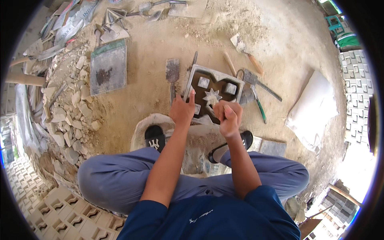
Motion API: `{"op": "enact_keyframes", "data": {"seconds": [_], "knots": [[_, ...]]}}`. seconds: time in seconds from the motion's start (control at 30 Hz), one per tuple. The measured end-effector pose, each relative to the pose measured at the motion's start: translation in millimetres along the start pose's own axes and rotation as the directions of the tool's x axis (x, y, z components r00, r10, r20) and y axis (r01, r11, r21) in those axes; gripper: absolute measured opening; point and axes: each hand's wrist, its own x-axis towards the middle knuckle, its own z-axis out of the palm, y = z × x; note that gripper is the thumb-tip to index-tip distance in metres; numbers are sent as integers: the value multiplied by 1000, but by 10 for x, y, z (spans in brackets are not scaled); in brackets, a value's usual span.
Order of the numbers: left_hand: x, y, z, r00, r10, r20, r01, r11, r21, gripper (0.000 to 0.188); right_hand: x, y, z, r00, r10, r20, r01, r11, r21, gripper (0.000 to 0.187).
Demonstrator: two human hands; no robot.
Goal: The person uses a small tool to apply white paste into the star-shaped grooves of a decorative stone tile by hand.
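Between my feet and the tools lies a grey, box-shaped ventilation block or mould (218, 73), with a notched rim, square raised pieces and a star-shaped piece (212, 96) in the middle. I cannot tell which of the two it is. My left hand (183, 108) is closed on its near left rim, thumb pointing up. Over the near right corner, my right hand (229, 117) is curled into a fist beside the star. Whatever sits inside that fist, if anything, is hidden.
A flat-bladed trowel (172, 70) lies left of the block. To its right are a hammer (256, 80), a green-handled tool (260, 108) and a wooden-handled trowel (250, 56). Rubble (72, 116) and a grey board (108, 68) are left; a white sack (314, 108) lies right.
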Motion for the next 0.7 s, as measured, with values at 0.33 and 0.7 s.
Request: {"op": "enact_keyframes", "data": {"seconds": [0.33, 0.7], "knots": [[26, 61, 1, 1000, -8, -13, 8, 1000, -10, 80, 150, 55, -62, 995, 47, 86, -50, 998, 30, 51], [-6, 41, -52, 1000, -25, -17, 25, 1000, 10, 82, 264, 5, 9, 955, 96, 281, -85, 995, -50, 56]]}}
